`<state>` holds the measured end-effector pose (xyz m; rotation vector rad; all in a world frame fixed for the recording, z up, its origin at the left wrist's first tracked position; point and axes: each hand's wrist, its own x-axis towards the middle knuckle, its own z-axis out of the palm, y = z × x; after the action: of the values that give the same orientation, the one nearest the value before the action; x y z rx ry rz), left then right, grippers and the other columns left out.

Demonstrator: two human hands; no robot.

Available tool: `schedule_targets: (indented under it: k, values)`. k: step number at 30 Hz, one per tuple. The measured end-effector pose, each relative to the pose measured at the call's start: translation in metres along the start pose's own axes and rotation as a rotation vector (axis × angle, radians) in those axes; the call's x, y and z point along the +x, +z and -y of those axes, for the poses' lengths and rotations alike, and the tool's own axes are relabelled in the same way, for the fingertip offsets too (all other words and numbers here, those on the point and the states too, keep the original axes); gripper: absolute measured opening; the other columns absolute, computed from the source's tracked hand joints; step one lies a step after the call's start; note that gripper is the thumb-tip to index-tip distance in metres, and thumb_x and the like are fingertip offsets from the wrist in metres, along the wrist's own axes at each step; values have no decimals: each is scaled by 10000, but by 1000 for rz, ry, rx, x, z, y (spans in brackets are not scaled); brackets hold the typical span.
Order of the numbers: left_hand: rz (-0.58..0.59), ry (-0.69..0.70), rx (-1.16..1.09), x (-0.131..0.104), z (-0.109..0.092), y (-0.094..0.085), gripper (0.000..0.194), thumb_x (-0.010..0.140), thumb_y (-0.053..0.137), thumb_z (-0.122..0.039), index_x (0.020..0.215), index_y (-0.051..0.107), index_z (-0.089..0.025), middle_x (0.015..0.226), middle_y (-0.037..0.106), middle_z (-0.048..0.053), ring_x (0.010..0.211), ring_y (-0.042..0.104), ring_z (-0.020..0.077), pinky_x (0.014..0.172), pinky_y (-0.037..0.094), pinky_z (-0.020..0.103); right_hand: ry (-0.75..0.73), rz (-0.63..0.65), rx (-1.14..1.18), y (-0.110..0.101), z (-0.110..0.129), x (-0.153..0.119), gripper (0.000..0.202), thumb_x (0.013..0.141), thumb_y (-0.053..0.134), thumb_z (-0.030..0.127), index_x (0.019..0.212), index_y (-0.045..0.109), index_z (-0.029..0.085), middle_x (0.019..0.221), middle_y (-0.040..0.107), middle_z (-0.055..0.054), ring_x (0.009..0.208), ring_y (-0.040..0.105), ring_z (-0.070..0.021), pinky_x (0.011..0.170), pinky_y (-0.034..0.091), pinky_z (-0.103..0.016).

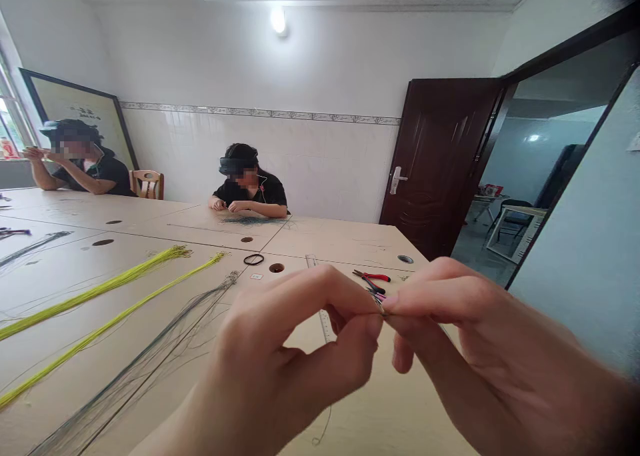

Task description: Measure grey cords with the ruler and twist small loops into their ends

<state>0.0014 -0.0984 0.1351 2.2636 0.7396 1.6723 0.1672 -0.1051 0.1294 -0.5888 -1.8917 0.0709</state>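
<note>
My left hand (305,336) and my right hand (465,316) meet above the table, each with thumb and forefinger pinched. Between the touching fingertips is a very thin line (383,308), mostly covered by the fingers. A fine strand with a small loop (317,440) shows below my left hand; whether it joins what I hold, I cannot tell. Just beyond the fingertips lie pliers with red and black handles (375,278). A clear ruler (326,324) is partly hidden behind my left hand.
Yellow line bundles (105,301) and a dark grey strand bundle (165,339) stretch across the table at left. A black ring (253,259) lies near a cable hole (277,268). Two people sit across the table, one with dark strands (253,221) nearby. A brown door (440,163) stands open at right.
</note>
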Motion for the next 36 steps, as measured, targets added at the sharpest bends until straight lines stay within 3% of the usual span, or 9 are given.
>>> schedule_targets:
  k: [6, 11, 14, 19, 22, 25, 29, 36]
  values:
    - [-15, 18, 52, 1, 0, 0, 211, 712, 506, 10, 684, 545, -196, 577, 535, -117, 517, 499, -5, 520, 401, 67, -27, 0, -66, -1, -2, 0, 127, 893, 514, 121, 943, 569, 224, 704, 514, 31, 622, 515, -74, 517, 421, -239]
    - [-57, 49, 183, 0, 0, 0, 208, 719, 516, -12, 713, 531, -220, 602, 507, -133, 452, 355, 13, 610, 437, 99, -19, -27, -130, 4, -2, -1, 111, 897, 516, 135, 926, 571, 226, 705, 509, 35, 640, 522, -68, 530, 421, -220]
    - [-40, 36, 165, 0, 0, 0, 194, 727, 518, -27, 715, 525, -220, 619, 519, -124, 490, 410, 11, 625, 438, 98, 26, -29, -125, 3, -2, -1, 78, 897, 531, 177, 876, 574, 238, 694, 525, 47, 631, 529, -62, 531, 427, -202]
    - [121, -199, -261, 2, 4, -4, 174, 760, 513, -38, 682, 545, -190, 573, 543, -89, 518, 501, 15, 463, 387, 52, 21, -35, -234, -5, -9, 3, 126, 929, 486, 218, 949, 607, 246, 827, 595, 43, 703, 567, -51, 609, 456, -181]
    - [257, -338, -639, 3, 11, -7, 129, 854, 538, -153, 728, 555, -170, 577, 559, -64, 512, 503, 20, 500, 430, 71, -86, -108, -218, -6, -16, 6, 112, 890, 541, 154, 959, 600, 221, 928, 605, 24, 800, 583, -76, 671, 493, -196]
    - [325, -393, -871, 4, 19, -7, 144, 887, 561, -248, 774, 561, -159, 598, 564, -49, 541, 519, 24, 538, 442, 89, -216, -78, -157, -6, -19, 9, 144, 837, 598, 102, 926, 589, 215, 930, 590, 19, 886, 589, -111, 734, 526, -237]
    - [374, -430, -1007, 4, 24, -5, 141, 890, 570, -249, 784, 571, -155, 571, 531, -50, 523, 509, 30, 555, 444, 124, -299, -4, -229, -10, -14, 9, 216, 814, 618, 79, 966, 595, 231, 942, 572, 24, 910, 605, -103, 810, 539, -236]
    - [396, -453, -1055, 7, 26, 2, 138, 890, 560, -237, 781, 566, -153, 559, 540, -37, 511, 501, 38, 530, 414, 123, -342, 124, -291, -20, -9, 10, 263, 792, 599, 68, 976, 611, 255, 928, 603, 6, 859, 637, -130, 713, 577, -208]
